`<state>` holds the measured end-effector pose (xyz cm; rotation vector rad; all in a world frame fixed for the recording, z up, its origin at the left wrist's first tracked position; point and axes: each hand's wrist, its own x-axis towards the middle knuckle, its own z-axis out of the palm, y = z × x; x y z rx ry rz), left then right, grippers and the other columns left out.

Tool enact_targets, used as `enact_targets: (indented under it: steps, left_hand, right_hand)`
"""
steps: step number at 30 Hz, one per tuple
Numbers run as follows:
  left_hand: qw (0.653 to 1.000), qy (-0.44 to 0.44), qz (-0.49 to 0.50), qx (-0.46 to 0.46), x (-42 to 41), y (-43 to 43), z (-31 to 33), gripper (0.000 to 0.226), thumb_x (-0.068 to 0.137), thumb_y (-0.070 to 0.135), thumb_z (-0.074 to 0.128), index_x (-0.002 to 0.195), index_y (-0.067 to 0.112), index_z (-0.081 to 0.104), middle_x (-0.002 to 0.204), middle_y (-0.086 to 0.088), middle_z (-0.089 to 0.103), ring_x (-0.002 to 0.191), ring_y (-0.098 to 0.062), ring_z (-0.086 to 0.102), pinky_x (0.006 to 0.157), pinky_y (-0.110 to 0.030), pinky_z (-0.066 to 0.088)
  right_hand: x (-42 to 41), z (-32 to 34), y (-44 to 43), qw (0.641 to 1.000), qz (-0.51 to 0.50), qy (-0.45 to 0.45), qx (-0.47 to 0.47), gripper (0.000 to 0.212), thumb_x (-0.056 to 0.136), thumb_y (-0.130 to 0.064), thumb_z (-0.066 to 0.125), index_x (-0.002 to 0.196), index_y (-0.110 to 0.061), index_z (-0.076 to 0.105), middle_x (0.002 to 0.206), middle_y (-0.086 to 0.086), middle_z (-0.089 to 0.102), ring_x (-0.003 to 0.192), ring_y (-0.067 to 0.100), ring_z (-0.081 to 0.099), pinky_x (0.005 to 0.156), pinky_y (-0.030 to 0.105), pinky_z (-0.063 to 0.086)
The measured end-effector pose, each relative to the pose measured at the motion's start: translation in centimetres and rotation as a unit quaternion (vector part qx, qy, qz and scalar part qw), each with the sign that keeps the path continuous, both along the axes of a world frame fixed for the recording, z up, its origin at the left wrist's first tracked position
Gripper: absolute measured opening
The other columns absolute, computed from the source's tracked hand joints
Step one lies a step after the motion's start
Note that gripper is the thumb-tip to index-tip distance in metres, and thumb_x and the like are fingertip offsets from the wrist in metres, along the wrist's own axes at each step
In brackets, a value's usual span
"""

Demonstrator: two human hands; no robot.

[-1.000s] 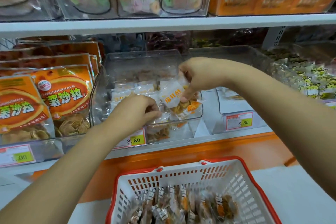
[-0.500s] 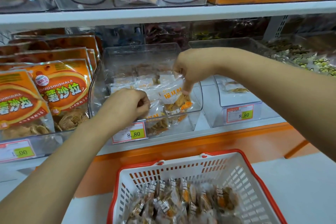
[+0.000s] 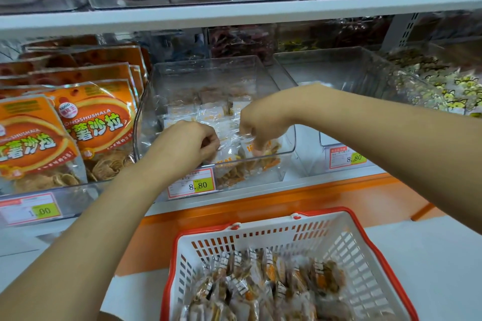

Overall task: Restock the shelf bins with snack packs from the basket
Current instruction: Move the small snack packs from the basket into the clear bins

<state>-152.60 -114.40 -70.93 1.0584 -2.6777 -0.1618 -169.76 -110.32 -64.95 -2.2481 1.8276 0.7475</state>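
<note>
Head view: left grip (image 3: 190,143) and right grip (image 3: 260,122) are each pinching snack packs (image 3: 227,156) inside the bin (image 3: 208,73) around them; I am aiming to release low, flat.

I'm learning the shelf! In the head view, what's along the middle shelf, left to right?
orange snack bags → clear bin holding snack packs → second clear bin → yellow cat packs
</note>
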Motion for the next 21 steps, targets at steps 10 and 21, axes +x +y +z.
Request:
enact_targets:
  steps: [10, 21]
  left_hand:
    - [0.999, -0.03, 0.022, 0.026, 0.2, 0.0, 0.8, 0.021, 0.095, 0.033, 0.055, 0.092, 0.022, 0.073, 0.08, 0.002, 0.071, 0.079, -0.018, 0.063, 0.074, -0.036, 0.054]
    - [0.994, 0.049, -0.021, 0.099, -1.5, 1.5, -0.5, 0.02, 0.087, 0.034, 0.067, 0.101, 0.02, 0.065, 0.088, 0.007, 0.064, 0.085, -0.014, 0.06, 0.077, -0.03, 0.05]
  right_hand:
    - [1.6, -2.7, -2.5, 0.993, -0.007, 0.104, 0.062, 0.043, 0.081, -0.044, 0.07, 0.109, -0.011, 0.065, 0.093, 0.003, 0.065, 0.083, 0.023, 0.064, 0.078, 0.036, 0.055]
    - [-0.3, -4.0, -1.5, 0.989, -0.138, -0.024, 0.051, 0.045, 0.074, -0.042, 0.078, 0.101, -0.013, 0.056, 0.084, -0.002, 0.056, 0.086, 0.025, 0.063, 0.075, 0.033, 0.054]
